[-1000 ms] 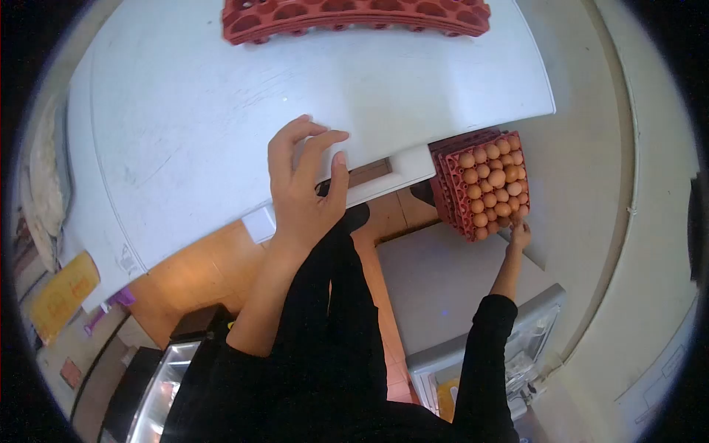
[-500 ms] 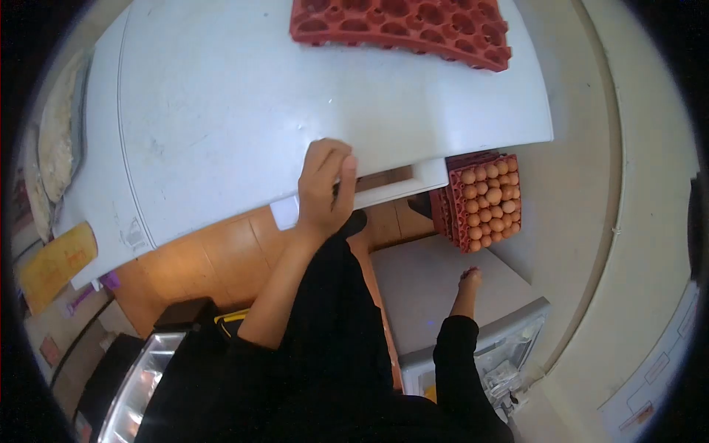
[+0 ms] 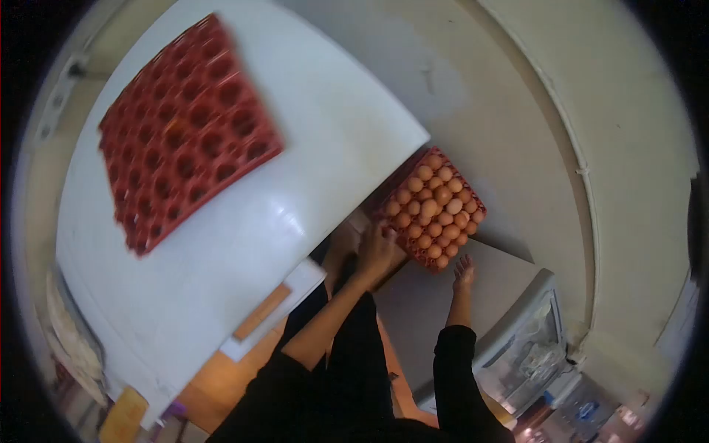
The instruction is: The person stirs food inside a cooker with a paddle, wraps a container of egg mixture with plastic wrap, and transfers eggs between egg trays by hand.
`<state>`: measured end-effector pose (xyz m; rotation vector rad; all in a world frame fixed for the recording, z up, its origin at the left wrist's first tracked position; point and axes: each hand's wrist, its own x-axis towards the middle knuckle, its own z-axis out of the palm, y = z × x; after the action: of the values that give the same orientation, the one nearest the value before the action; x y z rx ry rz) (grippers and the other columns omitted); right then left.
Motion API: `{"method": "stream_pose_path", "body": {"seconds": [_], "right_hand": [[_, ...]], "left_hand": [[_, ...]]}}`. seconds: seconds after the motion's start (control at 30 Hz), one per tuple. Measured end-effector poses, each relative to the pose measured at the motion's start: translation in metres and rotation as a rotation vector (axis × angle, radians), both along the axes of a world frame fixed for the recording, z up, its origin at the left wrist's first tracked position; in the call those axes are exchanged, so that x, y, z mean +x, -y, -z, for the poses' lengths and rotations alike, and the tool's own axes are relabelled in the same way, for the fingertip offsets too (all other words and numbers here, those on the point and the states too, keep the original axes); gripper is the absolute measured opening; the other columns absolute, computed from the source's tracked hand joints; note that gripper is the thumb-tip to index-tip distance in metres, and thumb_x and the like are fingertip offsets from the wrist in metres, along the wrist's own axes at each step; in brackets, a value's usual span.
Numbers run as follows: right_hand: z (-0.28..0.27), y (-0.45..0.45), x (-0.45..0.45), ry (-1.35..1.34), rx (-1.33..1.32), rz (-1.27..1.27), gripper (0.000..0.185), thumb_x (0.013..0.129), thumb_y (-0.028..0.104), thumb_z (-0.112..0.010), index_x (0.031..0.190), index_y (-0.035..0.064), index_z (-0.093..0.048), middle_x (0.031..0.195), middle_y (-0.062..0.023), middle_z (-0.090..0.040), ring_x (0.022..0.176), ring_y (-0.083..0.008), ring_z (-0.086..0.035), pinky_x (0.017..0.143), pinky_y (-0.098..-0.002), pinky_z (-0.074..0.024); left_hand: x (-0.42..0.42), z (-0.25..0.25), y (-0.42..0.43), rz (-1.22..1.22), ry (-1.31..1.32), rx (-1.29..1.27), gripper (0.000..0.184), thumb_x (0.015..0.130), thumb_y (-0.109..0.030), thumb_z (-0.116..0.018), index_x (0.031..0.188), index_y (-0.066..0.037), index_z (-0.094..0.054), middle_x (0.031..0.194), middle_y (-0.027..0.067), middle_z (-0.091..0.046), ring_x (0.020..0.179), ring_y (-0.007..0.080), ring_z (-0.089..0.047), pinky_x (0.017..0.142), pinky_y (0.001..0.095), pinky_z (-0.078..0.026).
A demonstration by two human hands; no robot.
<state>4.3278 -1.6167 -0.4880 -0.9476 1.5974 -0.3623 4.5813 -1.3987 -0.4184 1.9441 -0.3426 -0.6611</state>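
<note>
A stack of red egg trays stands in the corner by the wall, its top egg tray filled with brown eggs. My left hand is at the left side of this stack, fingers apart and slightly blurred; whether they touch the tray cannot be made out. Just off the tray's near edge, my right hand is open, fingers spread and holding nothing. An egg tray without eggs, also red, lies on the white tabletop to the left.
Below the eggs is a grey-topped cabinet with a glass front. The white table's corner juts out close to the egg stack. A wall with a cable runs along the right. A yellow item sits at lower left.
My view has turned toward the egg stack, showing more of the tray on the table. My left hand has moved from the table edge to the stack's side. My right hand's fingers have spread.
</note>
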Motion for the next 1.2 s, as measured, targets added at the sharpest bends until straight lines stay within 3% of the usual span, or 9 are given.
{"method": "stream_pose_path", "body": {"seconds": [0.23,0.43,0.47,0.57,0.6,0.8,0.9,1.0,1.2], "right_hand": [[-0.002,0.041,0.054,0.120,0.046,-0.029,0.069,0.095,0.056,-0.031,0.143,0.0074,-0.029,0.147,-0.0146,-0.028,0.136,-0.0323,-0.026,0.112,-0.0452,-0.0200],[0.038,0.048,0.056,0.205,0.026,-0.007,0.075,0.092,0.061,-0.035,0.140,0.0030,-0.034,0.139,-0.0166,-0.039,0.126,-0.0318,-0.041,0.103,-0.0448,-0.0376],[0.039,0.048,0.057,0.195,0.056,0.038,0.076,0.091,0.062,-0.035,0.140,0.0034,-0.033,0.139,-0.0161,-0.039,0.126,-0.0311,-0.042,0.102,-0.0443,-0.0378],[0.061,0.052,0.050,0.292,0.089,0.090,0.078,0.089,0.064,-0.037,0.140,0.0047,-0.032,0.138,-0.0154,-0.040,0.126,-0.0299,-0.042,0.103,-0.0438,-0.0377],[0.069,0.053,0.047,0.312,0.096,0.107,0.077,0.090,0.064,-0.036,0.139,0.0052,-0.032,0.138,-0.0152,-0.040,0.126,-0.0299,-0.042,0.103,-0.0434,-0.0379],[0.060,0.046,0.057,0.539,0.125,0.236,0.071,0.091,0.059,-0.040,0.137,0.0055,-0.034,0.136,-0.0126,-0.041,0.124,-0.0285,-0.042,0.101,-0.0407,-0.0368],[0.074,0.045,0.049,0.472,0.096,0.244,0.071,0.092,0.059,-0.039,0.137,0.0052,-0.033,0.138,-0.0127,-0.038,0.126,-0.0280,-0.039,0.102,-0.0405,-0.0368],[0.083,0.045,0.041,0.386,0.076,0.219,0.071,0.092,0.058,-0.038,0.139,0.0052,-0.032,0.139,-0.0133,-0.036,0.128,-0.0281,-0.038,0.102,-0.0409,-0.0370],[0.028,0.049,0.068,0.478,0.094,0.277,0.072,0.091,0.060,-0.040,0.139,0.0058,-0.033,0.138,-0.0144,-0.039,0.124,-0.0292,-0.043,0.101,-0.0420,-0.0399]], "left_hand": [[0.083,0.108,0.089,0.111,-0.250,0.081,0.058,0.098,-0.042,-0.033,0.130,0.005,-0.044,0.134,0.0259,-0.043,0.125,0.0396,-0.040,0.104,0.0439,-0.030],[0.104,0.112,0.133,0.331,-0.301,0.223,0.068,0.095,-0.052,-0.033,0.134,0.004,-0.041,0.137,0.0256,-0.040,0.129,0.0373,-0.036,0.106,0.0411,-0.027],[0.111,0.128,0.137,0.409,-0.402,0.338,0.088,0.088,-0.070,-0.025,0.144,-0.001,-0.025,0.152,0.0215,-0.014,0.141,0.0374,-0.006,0.112,0.0501,-0.013],[0.116,0.108,0.148,0.282,-0.429,0.273,0.082,0.089,-0.065,-0.036,0.139,0.001,-0.034,0.143,0.0250,-0.030,0.132,0.0358,-0.031,0.109,0.0412,-0.024],[0.120,0.154,0.138,0.335,-0.568,0.062,0.086,0.087,-0.066,-0.039,0.141,0.000,-0.031,0.143,0.0241,-0.030,0.133,0.0344,-0.030,0.108,0.0414,-0.025],[0.120,0.109,0.148,0.299,-0.719,0.114,0.099,0.083,-0.067,-0.049,0.147,-0.003,-0.009,0.150,0.0191,-0.018,0.137,0.0304,-0.024,0.108,0.0424,-0.029],[0.110,0.101,0.150,0.218,-0.714,0.088,0.074,0.089,-0.063,-0.042,0.131,-0.003,-0.034,0.127,0.0158,-0.039,0.122,0.0285,-0.040,0.104,0.0390,-0.032],[0.109,0.131,0.143,0.210,-0.687,0.046,0.072,0.090,-0.062,-0.042,0.131,-0.003,-0.034,0.129,0.0158,-0.039,0.123,0.0279,-0.039,0.102,0.0397,-0.035],[0.110,0.089,0.149,0.196,-0.787,-0.047,0.070,0.091,-0.060,-0.043,0.132,-0.005,-0.032,0.130,0.0160,-0.039,0.122,0.0271,-0.040,0.098,0.0387,-0.040]]}}
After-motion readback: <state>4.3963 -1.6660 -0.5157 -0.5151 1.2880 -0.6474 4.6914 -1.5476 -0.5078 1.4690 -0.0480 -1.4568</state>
